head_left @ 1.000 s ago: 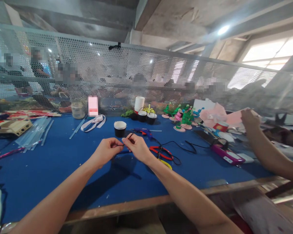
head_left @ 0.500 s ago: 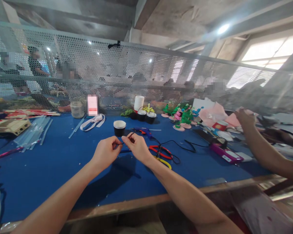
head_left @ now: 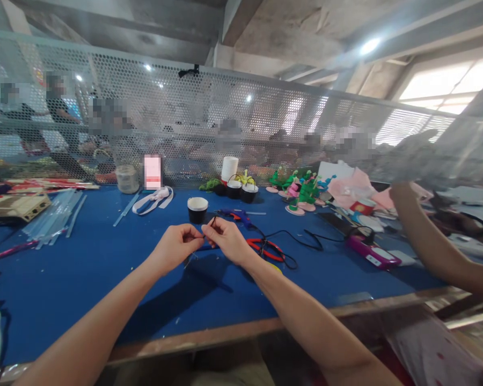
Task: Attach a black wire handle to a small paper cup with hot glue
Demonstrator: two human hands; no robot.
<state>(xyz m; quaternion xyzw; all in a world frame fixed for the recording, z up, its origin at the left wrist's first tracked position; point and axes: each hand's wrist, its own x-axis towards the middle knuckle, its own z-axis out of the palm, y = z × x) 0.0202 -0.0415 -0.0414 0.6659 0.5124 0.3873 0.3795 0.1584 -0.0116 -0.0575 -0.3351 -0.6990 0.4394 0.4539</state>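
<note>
Right now both hands meet above the middle of the blue worktop (head_left: pixel 84 268), fingertips nearly touching. Left hand (head_left: pixel 176 245) is curled, thumb & forefinger pinched on a thin dark wire (head_left: pixel 208 225); right hand (head_left: pixel 227 240) pinches the same wire from the other side, its upper end sticking up just above the fingers. Wire is held off the worktop, too thin to tell more.

Just behind the hands, toward the far edge: black cup (head_left: pixel 197 210) w/ white rim, upright. Right of it a glue gun (head_left: pixel 235 215), w/ black cable (head_left: pixel 298 241) trailing toward the right edge. Red-handled pliers (head_left: pixel 265 250) lie just beside the right wrist.

Near the far edge: white roll (head_left: pixel 229 169), two small black pots (head_left: pixel 241 192), green & pink craft flowers (head_left: pixel 300 193). Far-left corner: clear glue sticks (head_left: pixel 54 217), a jar (head_left: pixel 127 179), white ribbon (head_left: pixel 153 199).

At the right edge a co-worker's arm (head_left: pixel 430 252) reaches over pink paper (head_left: pixel 352 187); a purple device (head_left: pixel 372 253) lies near it. Mesh screen (head_left: pixel 185 123) stands along the far edge.
</note>
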